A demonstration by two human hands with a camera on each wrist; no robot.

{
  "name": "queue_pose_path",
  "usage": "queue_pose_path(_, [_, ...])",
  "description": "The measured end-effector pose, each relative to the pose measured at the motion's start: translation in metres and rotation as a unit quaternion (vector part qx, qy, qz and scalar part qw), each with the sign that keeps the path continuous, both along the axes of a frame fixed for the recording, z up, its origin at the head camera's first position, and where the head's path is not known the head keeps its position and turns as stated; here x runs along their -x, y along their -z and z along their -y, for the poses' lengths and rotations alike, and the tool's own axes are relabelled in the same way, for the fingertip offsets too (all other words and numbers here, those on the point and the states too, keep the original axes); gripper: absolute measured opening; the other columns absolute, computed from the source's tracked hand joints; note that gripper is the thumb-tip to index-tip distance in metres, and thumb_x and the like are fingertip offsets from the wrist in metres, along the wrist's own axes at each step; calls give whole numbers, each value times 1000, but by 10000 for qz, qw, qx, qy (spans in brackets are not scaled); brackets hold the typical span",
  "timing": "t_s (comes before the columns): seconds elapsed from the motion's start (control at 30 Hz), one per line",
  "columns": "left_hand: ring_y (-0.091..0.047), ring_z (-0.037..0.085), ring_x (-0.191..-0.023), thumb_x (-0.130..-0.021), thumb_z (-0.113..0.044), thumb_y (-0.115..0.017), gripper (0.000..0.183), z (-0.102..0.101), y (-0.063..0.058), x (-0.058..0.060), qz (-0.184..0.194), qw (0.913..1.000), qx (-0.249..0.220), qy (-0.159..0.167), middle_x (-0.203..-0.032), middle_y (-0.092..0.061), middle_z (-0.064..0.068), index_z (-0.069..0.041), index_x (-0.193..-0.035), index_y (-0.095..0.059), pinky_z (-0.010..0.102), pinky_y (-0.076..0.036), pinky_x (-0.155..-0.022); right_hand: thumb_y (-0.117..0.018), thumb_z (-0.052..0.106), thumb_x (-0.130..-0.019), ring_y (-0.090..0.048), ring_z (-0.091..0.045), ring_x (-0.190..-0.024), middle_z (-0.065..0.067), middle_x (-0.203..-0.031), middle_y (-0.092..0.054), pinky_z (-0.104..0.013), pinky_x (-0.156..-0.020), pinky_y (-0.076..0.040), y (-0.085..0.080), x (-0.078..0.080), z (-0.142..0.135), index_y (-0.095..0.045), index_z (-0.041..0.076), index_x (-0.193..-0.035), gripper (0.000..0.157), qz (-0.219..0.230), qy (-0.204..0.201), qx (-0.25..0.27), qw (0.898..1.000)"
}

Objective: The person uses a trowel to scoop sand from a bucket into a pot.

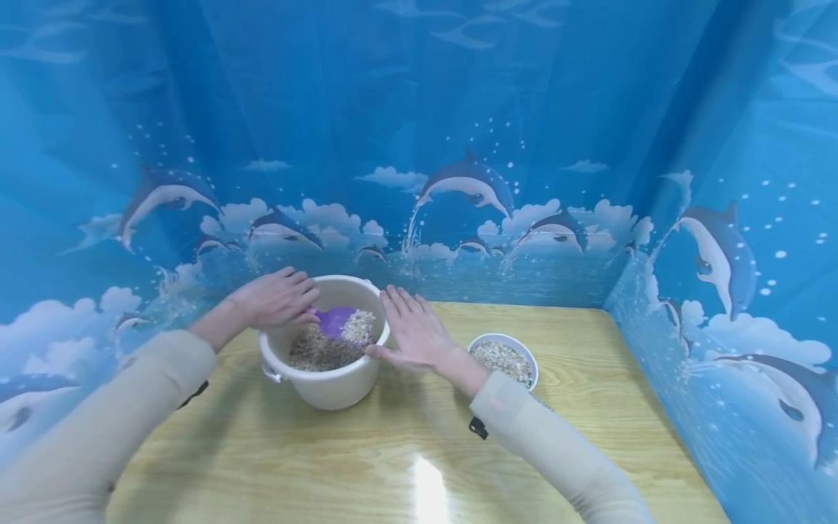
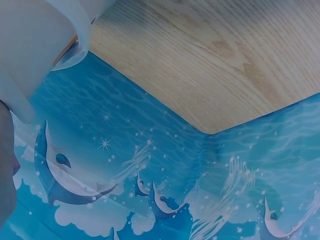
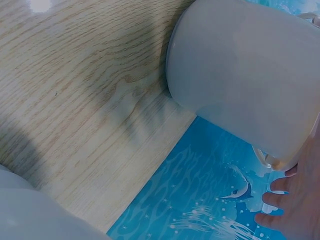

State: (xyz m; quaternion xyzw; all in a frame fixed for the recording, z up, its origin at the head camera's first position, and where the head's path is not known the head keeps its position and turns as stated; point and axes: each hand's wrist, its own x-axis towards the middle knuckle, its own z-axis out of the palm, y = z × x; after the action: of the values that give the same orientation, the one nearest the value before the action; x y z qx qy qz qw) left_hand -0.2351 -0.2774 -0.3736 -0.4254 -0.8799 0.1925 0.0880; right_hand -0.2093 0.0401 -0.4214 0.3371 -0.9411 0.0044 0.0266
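A purple scoop carrying pale, grain-like bits is inside the off-white bucket. My left hand grips its handle above the bucket's left rim. Browner loose grain covers the bottom of the bucket. With fingers stretched out, my right hand rests against the right side of the rim. The right wrist view shows the bucket wall and these spread fingers. In the left wrist view only a sliver of the left hand appears beside the bucket.
A white bowl holding similar pale grain stands to the right, partly behind my right forearm. The wooden table is bounded at the back and right by a blue dolphin-print curtain.
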Motion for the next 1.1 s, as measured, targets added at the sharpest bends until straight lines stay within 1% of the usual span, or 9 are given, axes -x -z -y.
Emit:
queue_pose_path(0.13, [-55, 22, -88, -107, -52, -54, 37, -2, 0, 2, 11, 10000, -15, -37, -92, -59, 4, -16, -98, -52, 40, -51, -82, -39, 82, -98, -17, -35, -166, -16, -178, -8, -55, -133, -18, -1, 1, 0, -6, 7, -169, 109, 71, 19, 46, 10000])
queue_pose_path(0.27, [-56, 22, -89, -107, -52, -53, 36, -4, -2, 3, 32, 10000, -37, -81, -93, -60, 5, -16, -98, -53, 41, -52, -83, -40, 82, -97, -16, -35, -166, -16, -178, -9, -55, -133, -17, -2, 3, -3, -8, 7, -169, 109, 57, -20, 10, 10000])
queue_pose_path(0.37, [-56, 22, -90, -107, -51, -53, 36, -6, -4, 3, 41, 10000, -52, -71, -94, -60, 5, -16, -98, -53, 41, -52, -83, -25, 89, -95, -16, -35, -166, -16, -178, -8, -54, -133, -18, -3, 4, -7, -7, 6, -169, 113, -3, -29, -131, 9999])
queue_pose_path(0.5, [-56, 23, -89, -107, -51, -54, 37, -8, -7, 2, -14, 10000, -83, 2, -95, -60, 6, -15, -98, -53, 41, -52, -83, 6, 97, -79, -17, -36, -165, -17, -177, -9, -54, -133, -19, -2, 4, -17, -8, 5, -169, 129, -23, -49, -124, 9999])
queue_pose_path(0.57, [-56, 23, -89, -106, -51, -54, 37, -10, -9, 1, -25, 9999, -124, 12, -95, -60, 6, -15, -98, -53, 41, -52, -83, 10, 98, -77, -18, -37, -165, -18, -177, -9, -55, -133, -20, -1, 4, -23, -8, 5, -169, 132, -35, -71, -45, 10000])
queue_pose_path(0.7, [-56, 23, -89, -106, -51, -55, 37, -14, -12, -1, -54, 9998, -198, 39, -95, -60, 6, -15, -97, -53, 41, -52, -83, -20, 91, -93, -16, -37, -165, -17, -177, -8, -56, -133, -18, -1, 3, -33, -9, 5, -169, 115, -20, -39, 51, 10000])
queue_pose_path(0.8, [-56, 23, -90, -106, -51, -56, 37, -17, -13, -2, -83, 9996, -238, 103, -96, -60, 6, -15, -98, -54, 41, -52, -84, -36, 84, -97, -15, -37, -165, -17, -177, -7, -57, -133, -18, -1, 1, -41, -9, 6, -169, 110, -6, 11, 46, 10000])
queue_pose_path(1.0, [-55, 22, -89, -106, -49, -56, 36, -24, -16, -3, -12, 9994, -302, 153, -94, -59, 5, -15, -97, -54, 40, -51, -83, -1, 98, -84, -20, -39, -164, -18, -177, -13, -58, -132, -19, 0, -2, -60, -12, 7, -169, 125, -92, -7, 175, 9998])
queue_pose_path(1.1, [-54, 21, -89, -107, -49, -55, 35, -27, -16, -3, 17, 9995, -307, 98, -93, -58, 4, -15, -96, -53, 39, -50, -82, -1, 99, -83, -23, -39, -163, -18, -177, -16, -59, -132, -21, 1, -4, -71, -14, 10, -169, 125, -131, 15, 186, 9997])
